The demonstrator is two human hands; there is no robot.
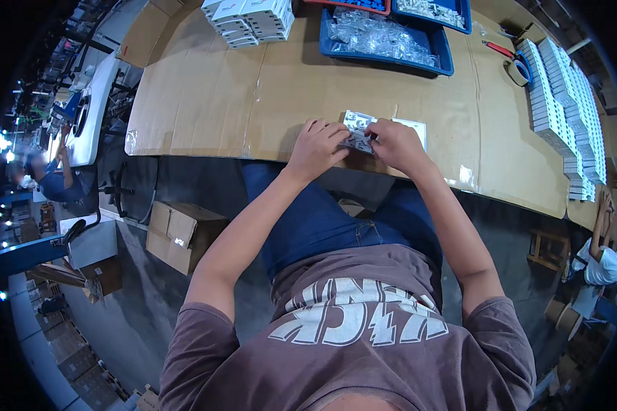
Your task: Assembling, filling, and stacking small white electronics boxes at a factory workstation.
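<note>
A small white box-like piece [360, 122] with grey details lies on the cardboard-covered table, close to its front edge. My left hand [315, 147] grips its left side, fingers curled and thumb at the near corner. Over the right part of the piece, my right hand [399, 145] is closed in a pinch; whatever is between its fingertips is hidden or too small to name. A flat white piece [418, 127] shows partly from behind my right hand.
Beyond my hands, a blue tray [329, 49] holds clear plastic bags, with trays of blue and white parts behind. White boxes are stacked far left [248, 20] and at right [562, 103]. A tape roll [519, 72] and a red-handled tool [498, 48] lie near the right stack.
</note>
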